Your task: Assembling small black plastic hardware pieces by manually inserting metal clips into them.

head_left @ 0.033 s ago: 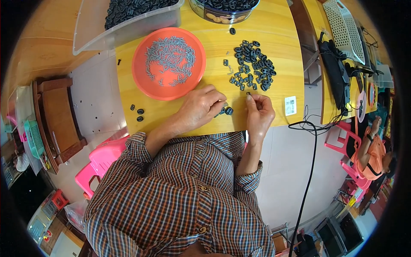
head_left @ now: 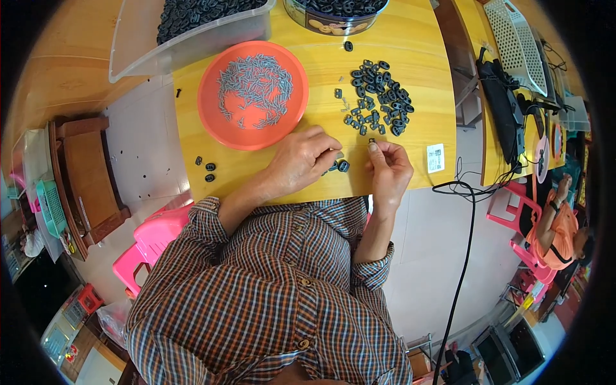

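My left hand (head_left: 300,154) hovers over the near part of the yellow table (head_left: 321,70), thumb and fingers pinched together. What they hold, if anything, is too small to make out. Black oval two-hole cord-lock pieces (head_left: 344,166) lie right beside those fingertips, partly hidden by them. My right hand (head_left: 389,168) is closed on a small black plastic piece (head_left: 371,140) between thumb and forefinger. Just beyond it spreads a loose pile of black ovals and smaller black pieces (head_left: 378,96). A round orange-red plate (head_left: 212,122) at the left holds many small silver spring-like parts (head_left: 256,90).
At the back stand a clear plastic bin (head_left: 218,54) and a round tin (head_left: 330,25), both full of black pieces. Several black pieces (head_left: 210,167) lie near the left edge. A white label (head_left: 435,158) and a black cable (head_left: 470,237) are at the right.
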`<act>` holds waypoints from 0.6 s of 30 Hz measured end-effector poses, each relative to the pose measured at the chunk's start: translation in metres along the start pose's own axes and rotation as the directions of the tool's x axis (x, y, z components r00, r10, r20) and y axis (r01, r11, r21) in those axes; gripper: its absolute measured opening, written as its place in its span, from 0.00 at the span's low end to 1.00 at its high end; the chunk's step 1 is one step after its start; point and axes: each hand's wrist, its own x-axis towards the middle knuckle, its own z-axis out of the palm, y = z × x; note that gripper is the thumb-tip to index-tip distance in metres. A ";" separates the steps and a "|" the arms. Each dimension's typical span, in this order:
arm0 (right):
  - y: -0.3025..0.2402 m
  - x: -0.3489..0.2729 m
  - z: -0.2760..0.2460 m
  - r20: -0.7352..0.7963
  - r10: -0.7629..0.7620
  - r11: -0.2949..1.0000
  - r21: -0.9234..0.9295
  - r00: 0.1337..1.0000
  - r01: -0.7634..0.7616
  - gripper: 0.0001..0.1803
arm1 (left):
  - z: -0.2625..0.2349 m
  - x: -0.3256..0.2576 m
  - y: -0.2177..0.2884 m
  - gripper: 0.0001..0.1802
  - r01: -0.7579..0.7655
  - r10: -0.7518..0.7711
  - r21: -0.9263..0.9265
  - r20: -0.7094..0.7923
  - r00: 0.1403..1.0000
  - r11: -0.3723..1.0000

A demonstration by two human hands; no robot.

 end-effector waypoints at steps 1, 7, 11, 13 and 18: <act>0.000 -0.002 -0.001 0.001 0.001 1.000 0.001 1.000 -0.001 0.04 | 0.002 0.003 0.000 0.06 0.009 -0.011 -0.066 -0.025 1.000 0.998; -0.003 -0.007 -0.001 0.174 0.092 0.929 0.340 0.980 -0.147 0.05 | 0.021 0.010 -0.003 0.07 0.262 -0.256 -0.429 0.075 0.964 0.864; 0.004 -0.009 0.000 0.254 0.051 0.906 0.395 0.966 -0.152 0.05 | 0.024 0.013 0.002 0.08 0.386 -0.341 -0.569 0.189 0.921 0.726; 0.008 -0.009 0.000 0.305 0.027 0.897 0.413 0.952 -0.157 0.05 | 0.024 0.014 0.001 0.07 0.469 -0.401 -0.606 0.255 0.880 0.643; 0.003 -0.011 0.004 0.266 0.008 0.945 0.313 0.964 -0.094 0.02 | 0.017 0.014 0.000 0.07 0.492 -0.402 -0.598 0.289 0.869 0.633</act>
